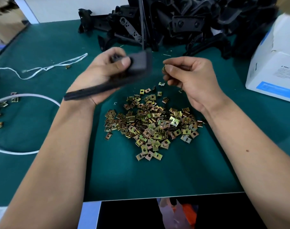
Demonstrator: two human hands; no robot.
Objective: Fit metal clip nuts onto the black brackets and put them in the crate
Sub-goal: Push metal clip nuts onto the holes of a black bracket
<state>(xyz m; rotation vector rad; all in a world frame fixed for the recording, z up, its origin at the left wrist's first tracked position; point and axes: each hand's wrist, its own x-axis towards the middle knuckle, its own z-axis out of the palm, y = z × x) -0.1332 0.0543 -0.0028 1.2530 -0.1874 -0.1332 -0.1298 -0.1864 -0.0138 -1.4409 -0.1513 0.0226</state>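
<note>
left hand (106, 75) grips a blurred long black plastic bracket (108, 85); right hand (189, 78) pinches one brass-coloured metal clip nut (164, 68) just beside it. beneath lies a heap of clip nuts (151, 126) on the green tabletop (157, 176), a black bracket pile (182, 22) behind, a white cardboard box (276, 63) at right.

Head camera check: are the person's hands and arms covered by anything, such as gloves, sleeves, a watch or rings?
Nothing is worn. The left hand and right hand are bare, with no gloves and no rings that show. Both forearms are bare up to the frame's edge, with no sleeves, watch, bands or cables. The right forearm has one small dark spot.
</note>
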